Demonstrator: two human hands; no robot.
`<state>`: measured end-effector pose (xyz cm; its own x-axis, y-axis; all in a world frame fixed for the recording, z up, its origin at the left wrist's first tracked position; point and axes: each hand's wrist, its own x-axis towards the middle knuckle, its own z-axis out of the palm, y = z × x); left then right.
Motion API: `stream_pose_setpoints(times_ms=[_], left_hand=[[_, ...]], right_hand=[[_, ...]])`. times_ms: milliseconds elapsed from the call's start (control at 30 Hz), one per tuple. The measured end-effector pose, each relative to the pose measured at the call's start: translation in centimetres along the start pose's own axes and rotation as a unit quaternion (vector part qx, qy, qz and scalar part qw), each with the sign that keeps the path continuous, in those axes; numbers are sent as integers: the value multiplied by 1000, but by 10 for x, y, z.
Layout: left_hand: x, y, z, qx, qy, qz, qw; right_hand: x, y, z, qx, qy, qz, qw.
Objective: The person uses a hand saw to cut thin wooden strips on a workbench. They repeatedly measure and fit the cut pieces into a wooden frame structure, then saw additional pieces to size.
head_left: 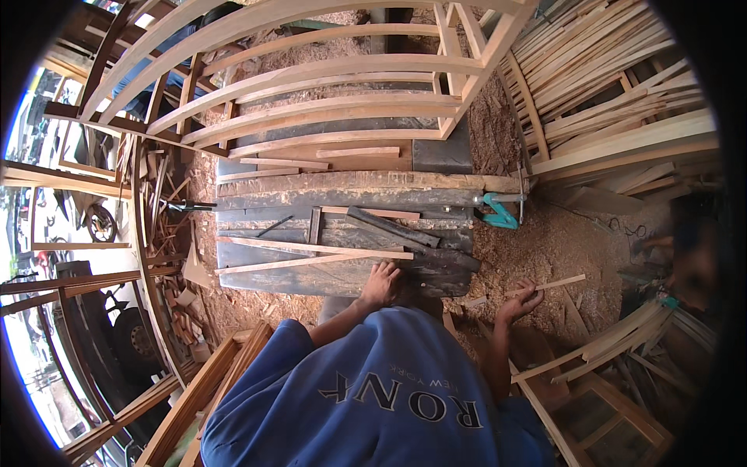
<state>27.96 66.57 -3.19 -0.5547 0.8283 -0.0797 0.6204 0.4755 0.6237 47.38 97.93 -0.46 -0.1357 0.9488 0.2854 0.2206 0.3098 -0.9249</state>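
My left hand point(380, 285) rests at the near edge of the dark, worn workbench point(311, 282), fingers a little bent and apart, with nothing seen in them. Just beyond its fingertips lie two long pale wood strips point(334, 247) that converge toward the right. Off the bench's right end, my right hand point(521, 303) is closed on a thin wooden strip point(564, 281), which points out to the right. Behind the strips, a dark try square point(314, 226) and a dark angled bar point(389, 226) lie on the bench.
A curved slatted wooden frame point(327, 66) spans the far side. A teal clamp point(499, 212) sits at the bench's right end. Stacked slats point(615, 86) fill the far right, and more curved strips point(615, 338) lie near right. Wood shavings point(537, 241) cover the floor. Another person point(167, 58) is partly visible far left.
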Motion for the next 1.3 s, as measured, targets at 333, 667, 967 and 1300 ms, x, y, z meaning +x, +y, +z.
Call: stream_pose_setpoints(times_ms=[333, 667, 967, 1300], left_hand=[[-178, -125, -103, -105, 203, -122, 966], [-322, -167, -98, -102, 278, -433, 851], [-360, -198, 8, -286, 111, -573, 760], [-274, -210, -28, -462, 283, -514, 665]], right_hand=[[-120, -138, 181, -172, -485, -217, 830], [-132, -145, 264, -345, -421, -403, 736], [-211, -161, 192, -223, -472, -183, 833], [-252, -422, 183, 227, -725, -388, 521]])
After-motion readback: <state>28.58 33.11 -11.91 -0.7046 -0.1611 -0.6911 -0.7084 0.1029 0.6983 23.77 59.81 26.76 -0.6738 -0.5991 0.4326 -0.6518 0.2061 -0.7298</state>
